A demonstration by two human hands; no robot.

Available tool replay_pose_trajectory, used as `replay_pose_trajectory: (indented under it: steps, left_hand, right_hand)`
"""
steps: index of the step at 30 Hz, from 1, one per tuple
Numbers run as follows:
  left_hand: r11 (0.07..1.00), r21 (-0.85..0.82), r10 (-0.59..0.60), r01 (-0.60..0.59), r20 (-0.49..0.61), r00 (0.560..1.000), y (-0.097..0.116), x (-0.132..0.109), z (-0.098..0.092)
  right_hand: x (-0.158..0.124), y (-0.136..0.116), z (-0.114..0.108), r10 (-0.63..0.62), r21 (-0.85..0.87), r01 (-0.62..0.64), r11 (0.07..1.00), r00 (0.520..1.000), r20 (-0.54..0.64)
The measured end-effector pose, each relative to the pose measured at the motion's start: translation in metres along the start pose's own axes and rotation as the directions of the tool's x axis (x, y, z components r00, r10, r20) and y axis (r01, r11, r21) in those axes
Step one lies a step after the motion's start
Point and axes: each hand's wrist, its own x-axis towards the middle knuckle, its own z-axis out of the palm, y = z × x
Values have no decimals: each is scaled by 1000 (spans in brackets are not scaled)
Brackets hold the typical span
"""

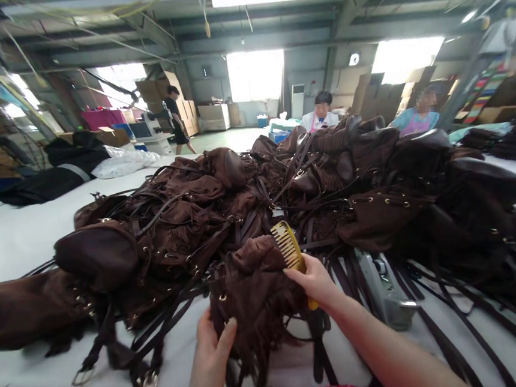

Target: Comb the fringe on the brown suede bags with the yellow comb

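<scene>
A dark brown fringed bag (257, 284) with small metal eyelets is held up over the near edge of the table. My left hand (214, 342) grips its left side, thumb on the front and fingers partly hidden behind. In my right hand (315, 282) is a yellow wide-toothed comb (294, 250), closed between thumb and fingers. The comb stands tilted at the bag's upper right, teeth toward the fabric; whether they touch it I cannot tell. Loose fringe strands hang from the bag's lower part.
Heaped brown bags (187, 206) with straps and buckles spread across the white table (13, 239). A grey metal device (387, 296) lies right of my right hand. Two people (321, 118) sit beyond the heap; another person (174, 119) stands at the back left. Black fabric (57, 175) lies far left.
</scene>
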Motion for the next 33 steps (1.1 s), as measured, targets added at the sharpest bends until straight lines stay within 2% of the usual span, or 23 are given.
replay_pose_trajectory:
  steps: [3, 6, 7, 9, 11, 13, 15, 16, 17, 18, 20, 23, 25, 27, 28, 30, 33]
  left_hand:
    - [976, -191, -96, 101, 38, 995, 23, 25, 6]
    - [976, -171, -108, 135, 161, 981, 19, 38, 1]
    - [988, -90, -102, 122, 198, 975, 11, 40, -2]
    - [980, 194, -96, 51, 230, 968, -12, 41, -7]
    - [843, 537, -82, -30, 185, 979, -32, 37, -10]
    - [639, 763, 58, -99, 80, 995, -41, 31, -12]
    - [500, 845, 293, -190, 42, 955, -36, 26, -11]
    - [461, 852, 388, -249, 59, 920, -29, 26, -9]
    - [439, 847, 435, -299, 91, 896, -21, 28, -7]
    - [432, 838, 436, -334, 131, 890, -12, 32, -4]
    - [427, 831, 348, -356, 213, 913, 3, 46, 4]
    - [368, 873, 136, -319, 289, 948, 17, 71, 17]
    - [316, 897, -16, -308, 329, 944, 21, 83, 28]
    - [290, 897, -129, -334, 382, 915, 20, 92, 39]
    - [263, 905, -161, -335, 383, 909, 17, 95, 44]
    - [200, 907, -98, -369, 394, 914, 7, 101, 54]
    - [182, 906, -112, -383, 406, 907, -12, 106, 63]
  right_hand:
    - [-20, -4, -17, 2, 51, -2, 999, 1000, 5]
    - [-48, 12, -31, 83, -40, -81, 996, 995, 46]
    - [-57, 20, -36, 133, -77, -128, 989, 989, 64]
    - [-73, 33, -44, 232, -129, -219, 967, 968, 97]
    - [-81, 40, -51, 269, -157, -253, 955, 959, 92]
    - [-79, 38, -57, 234, -171, -225, 959, 972, 33]
    - [-68, 31, -60, 177, -163, -181, 970, 984, -34]
    - [-61, 26, -59, 155, -152, -160, 975, 987, -46]
    - [-53, 21, -56, 134, -142, -139, 980, 990, -39]
    - [-46, 16, -51, 114, -139, -114, 984, 993, -12]
    - [-30, 7, -39, 78, -162, -65, 985, 994, 76]
    - [-7, -2, -16, 31, -243, 15, 970, 983, 182]
    - [9, -7, -1, 6, -297, 65, 953, 973, 231]
    - [27, -11, 11, 26, -342, 74, 937, 961, 277]
    - [34, -11, 16, 58, -359, 56, 932, 952, 299]
    - [46, -7, 24, 152, -385, -9, 923, 927, 342]
    - [50, 19, 34, 297, -438, -118, 891, 881, 368]
